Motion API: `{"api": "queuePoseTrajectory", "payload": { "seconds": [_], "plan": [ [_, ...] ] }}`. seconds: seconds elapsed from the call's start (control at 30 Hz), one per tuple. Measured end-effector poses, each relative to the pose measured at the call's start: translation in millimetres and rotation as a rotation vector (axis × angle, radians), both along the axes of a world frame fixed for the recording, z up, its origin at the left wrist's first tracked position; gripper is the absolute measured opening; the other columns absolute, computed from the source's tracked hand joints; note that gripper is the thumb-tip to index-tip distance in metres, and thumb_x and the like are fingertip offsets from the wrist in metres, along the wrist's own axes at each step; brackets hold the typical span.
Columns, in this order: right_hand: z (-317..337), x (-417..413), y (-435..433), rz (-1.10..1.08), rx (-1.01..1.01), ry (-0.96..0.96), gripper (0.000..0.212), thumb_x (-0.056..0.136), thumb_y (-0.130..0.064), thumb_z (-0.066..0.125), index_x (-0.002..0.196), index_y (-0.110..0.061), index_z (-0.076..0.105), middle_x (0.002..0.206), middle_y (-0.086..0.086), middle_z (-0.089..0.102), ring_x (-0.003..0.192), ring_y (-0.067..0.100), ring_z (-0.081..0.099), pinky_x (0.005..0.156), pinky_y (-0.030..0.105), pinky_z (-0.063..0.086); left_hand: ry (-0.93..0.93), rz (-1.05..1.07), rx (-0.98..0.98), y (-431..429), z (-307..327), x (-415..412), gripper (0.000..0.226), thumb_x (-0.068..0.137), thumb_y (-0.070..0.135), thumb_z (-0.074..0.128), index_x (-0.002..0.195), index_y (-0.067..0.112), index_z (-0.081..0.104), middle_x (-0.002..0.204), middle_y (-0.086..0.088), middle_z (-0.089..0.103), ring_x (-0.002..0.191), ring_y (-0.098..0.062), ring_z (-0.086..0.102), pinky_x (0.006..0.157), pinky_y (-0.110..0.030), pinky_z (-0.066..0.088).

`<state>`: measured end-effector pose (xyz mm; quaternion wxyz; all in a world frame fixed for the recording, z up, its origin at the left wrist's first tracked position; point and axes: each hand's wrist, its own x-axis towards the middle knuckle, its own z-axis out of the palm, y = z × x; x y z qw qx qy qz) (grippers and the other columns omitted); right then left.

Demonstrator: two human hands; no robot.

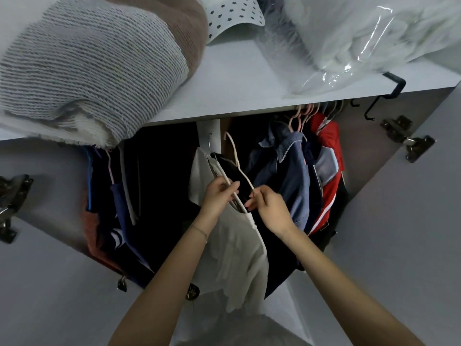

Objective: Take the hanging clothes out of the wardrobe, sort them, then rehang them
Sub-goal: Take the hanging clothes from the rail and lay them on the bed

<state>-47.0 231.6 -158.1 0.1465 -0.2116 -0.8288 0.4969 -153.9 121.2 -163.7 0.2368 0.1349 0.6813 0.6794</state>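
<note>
A white garment (237, 253) hangs in front of the open wardrobe, its collar held up at chest height. My left hand (217, 198) pinches the collar edge of this garment. My right hand (269, 206) grips the lower end of a pale pink hanger (235, 156), whose hook points up and free of the rail. Behind my hands hang a denim shirt (287, 171) and a red garment (330, 156) on pink hangers (299, 118) at the right. Dark blue clothes (119, 208) hang at the left.
The shelf (239, 91) above carries a grey knitted blanket (87, 66), a white star-patterned item (237, 18) and a clear plastic bag (361, 41) of white fabric. Both wardrobe doors stand open, with hinges (409, 141) on them. A black hook (394, 86) clips on the shelf edge.
</note>
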Motion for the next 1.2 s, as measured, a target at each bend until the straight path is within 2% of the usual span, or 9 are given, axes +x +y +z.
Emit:
{"api": "queuePoseTrajectory", "payload": {
  "seconds": [0.13,0.33,0.5,0.63,0.83,0.93,1.03,1.1,1.2],
  "plan": [
    [-3,11,-8,-0.024,-0.154,-0.035,0.021,0.104,-0.013,0.040,0.089,-0.011,0.055,0.078,-0.001,0.074,0.081,0.017,0.069,0.081,0.033,0.050,0.035,-0.046,-0.046,9,-3,2,0.024,0.091,0.011,0.066,0.072,0.013,0.051,0.078,-0.014,0.060,0.086,-0.030,0.062,0.088,-0.051,0.053],
    [7,32,-10,-0.117,-0.272,-0.037,0.017,0.098,-0.015,0.056,0.082,-0.010,0.060,0.074,0.007,0.072,0.077,0.025,0.066,0.079,0.034,0.048,0.168,-0.220,-0.100,19,-9,11,0.035,0.090,0.027,0.068,0.075,0.003,0.048,0.072,-0.022,0.054,0.071,-0.027,0.055,0.077,-0.054,0.052],
    [6,62,-5,-0.272,-0.285,-0.060,0.015,0.095,-0.019,0.062,0.083,-0.012,0.058,0.062,-0.008,0.061,0.056,0.001,0.055,0.062,0.016,0.043,0.271,-0.296,-0.123,26,-14,3,0.024,0.096,0.034,0.059,0.078,0.019,0.052,0.079,-0.009,0.065,0.083,-0.026,0.068,0.077,-0.041,0.057],
    [6,102,-5,-0.361,-0.197,-0.098,0.020,0.092,-0.022,0.066,0.087,-0.003,0.060,0.060,-0.005,0.059,0.051,0.001,0.051,0.055,0.014,0.040,0.456,-0.301,-0.160,37,-16,4,0.019,0.093,0.035,0.062,0.095,0.017,0.057,0.087,0.012,0.064,0.085,0.002,0.062,0.075,-0.012,0.047],
    [7,178,-17,-0.487,-0.203,-0.098,0.021,0.097,-0.023,0.057,0.085,-0.006,0.058,0.056,-0.007,0.059,0.052,0.007,0.051,0.058,0.022,0.042,0.732,-0.575,-0.234,69,-21,57,0.052,0.086,0.041,0.068,0.130,0.020,0.052,0.130,0.004,0.048,0.126,-0.010,0.036,0.104,-0.023,0.029],
    [7,224,-28,-0.595,-0.242,-0.087,0.023,0.099,-0.016,0.049,0.078,-0.013,0.058,0.056,-0.003,0.058,0.053,0.010,0.052,0.061,0.028,0.043,0.773,-0.833,-0.179,80,-22,92,0.045,0.082,0.030,0.075,0.123,0.022,0.056,0.121,0.007,0.053,0.119,0.001,0.042,0.098,-0.006,0.028],
    [10,278,-45,-0.688,-0.282,-0.068,0.024,0.099,-0.012,0.049,0.077,-0.015,0.058,0.053,-0.002,0.059,0.047,0.008,0.054,0.056,0.020,0.043,0.955,-0.877,-0.098,85,-25,141,0.038,0.075,0.019,0.082,0.109,0.022,0.066,0.099,0.013,0.059,0.100,0.022,0.042,0.087,0.005,0.024],
    [12,314,-57,-0.730,-0.271,-0.072,0.025,0.100,-0.015,0.049,0.076,-0.014,0.057,0.053,0.000,0.061,0.047,0.008,0.055,0.055,0.017,0.043,1.068,-0.847,-0.034,91,-23,177,0.028,0.074,0.015,0.081,0.099,0.022,0.070,0.087,0.012,0.062,0.089,0.010,0.050,0.083,0.007,0.023],
    [14,372,-78,-0.814,-0.258,-0.066,0.024,0.099,-0.023,0.054,0.080,-0.009,0.059,0.053,0.000,0.063,0.047,0.007,0.055,0.054,0.014,0.041,0.983,-0.990,-0.037,95,-22,238,0.016,0.080,0.014,0.076,0.092,0.021,0.068,0.086,0.010,0.066,0.081,-0.009,0.059,0.080,-0.020,0.049]
  ]
}}
